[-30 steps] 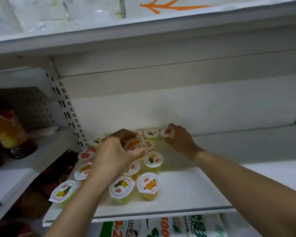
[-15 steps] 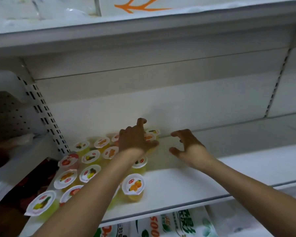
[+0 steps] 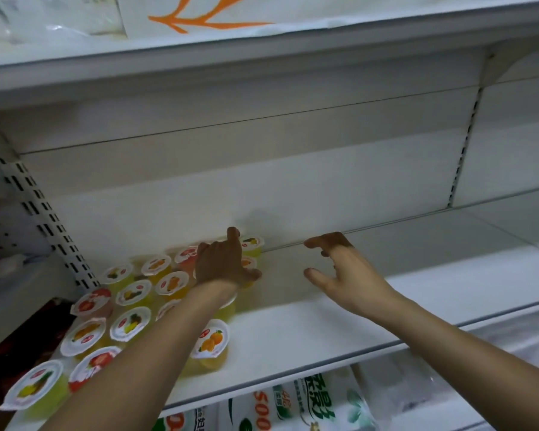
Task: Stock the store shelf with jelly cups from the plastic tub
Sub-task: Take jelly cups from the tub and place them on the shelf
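Several jelly cups with white fruit-printed lids stand in rows on the left part of the white shelf. An orange-lidded cup is nearest the front edge, and a yellow cup stands against the back wall. My left hand lies palm down over the back rows. Its thumb and curled fingers are round a jelly cup and its index finger is lifted. My right hand hovers over bare shelf to the right, fingers spread and holding nothing. The plastic tub is not in view.
An upper shelf overhangs close above, with a paper bearing an orange arrow. A slotted upright bounds the cups on the left. Printed bags lie below the shelf's front edge. Another shelf bay continues on the right.
My left hand carried a cup from the middle rows to the back row. My right hand let go of the back cup and drew away to the right, fingers spread. The view swung right.
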The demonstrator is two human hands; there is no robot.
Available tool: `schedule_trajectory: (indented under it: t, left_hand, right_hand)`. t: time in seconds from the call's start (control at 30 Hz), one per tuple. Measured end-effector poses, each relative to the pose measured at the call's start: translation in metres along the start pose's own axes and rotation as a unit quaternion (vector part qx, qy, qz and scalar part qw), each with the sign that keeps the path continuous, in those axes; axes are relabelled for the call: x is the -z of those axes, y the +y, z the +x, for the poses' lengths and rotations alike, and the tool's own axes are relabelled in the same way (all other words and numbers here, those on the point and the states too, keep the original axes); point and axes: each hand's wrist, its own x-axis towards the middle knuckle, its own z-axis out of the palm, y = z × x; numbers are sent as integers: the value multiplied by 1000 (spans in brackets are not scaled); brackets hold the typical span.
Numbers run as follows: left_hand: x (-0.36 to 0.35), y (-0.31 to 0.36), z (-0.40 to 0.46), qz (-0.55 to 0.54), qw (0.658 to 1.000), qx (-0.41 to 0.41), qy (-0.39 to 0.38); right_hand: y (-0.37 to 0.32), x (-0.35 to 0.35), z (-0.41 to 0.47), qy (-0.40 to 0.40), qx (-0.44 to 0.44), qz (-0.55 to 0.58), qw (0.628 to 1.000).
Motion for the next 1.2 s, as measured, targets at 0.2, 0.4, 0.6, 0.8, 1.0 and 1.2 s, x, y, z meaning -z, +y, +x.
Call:
schedule_trajectory:
  t: [0.2,0.4,0.6,0.8,1.0,1.2]
  left_hand:
    - [13,18,-27,-19,989,-96,111]
    - [6,108,-85,-81,951,-215,207]
    - [-35,238,-123,-173,927,-292,161]
    - [-79,369,-151,-191,905,-373,65]
    - [-124,500,-195,-202,863,-457,-72]
    - [-155,597,-188,-192,834,-498,-138]
  right_hand:
    - [20,26,-24,-7,40,-72,997]
    - [67,73,-79,68,36,-132,988]
    - [149,137,-177,66,-60,-157,983]
    - [232,205,-281,58,-181,-221,957]
    - [307,256,-381,2,-343,-244,907]
    - [380,284,-415,-12,-432,-224,874]
